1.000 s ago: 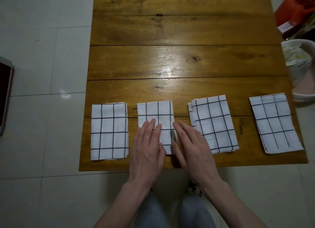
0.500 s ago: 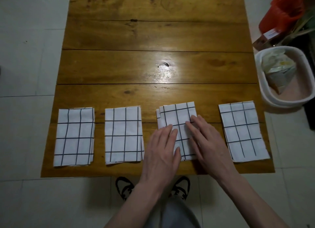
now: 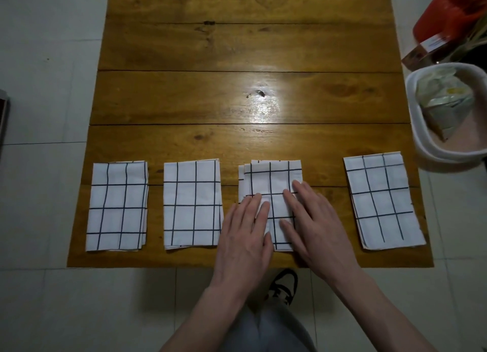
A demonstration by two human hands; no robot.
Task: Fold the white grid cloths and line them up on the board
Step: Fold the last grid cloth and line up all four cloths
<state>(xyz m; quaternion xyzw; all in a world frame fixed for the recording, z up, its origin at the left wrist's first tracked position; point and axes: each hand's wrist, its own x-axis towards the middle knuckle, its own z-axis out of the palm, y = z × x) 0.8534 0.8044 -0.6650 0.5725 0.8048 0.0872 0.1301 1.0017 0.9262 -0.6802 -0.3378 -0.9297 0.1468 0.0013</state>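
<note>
Several folded white grid cloths lie in a row along the near edge of the wooden board. From the left: the first cloth, the second cloth, the third cloth and the fourth cloth. My left hand lies flat with straight fingers on the third cloth's left half. My right hand lies flat on its right half. The third cloth's layers are uneven at its top left corner. Its lower part is hidden under my hands.
A white basin holding a crumpled bag stands on the floor by the board's right edge. An orange bucket and a box sit behind it. White floor tiles surround the board. My shoe shows below the near edge.
Both hands have gone from the second cloth to the third one and now press it flat. The third cloth, tilted before, now lies nearly straight.
</note>
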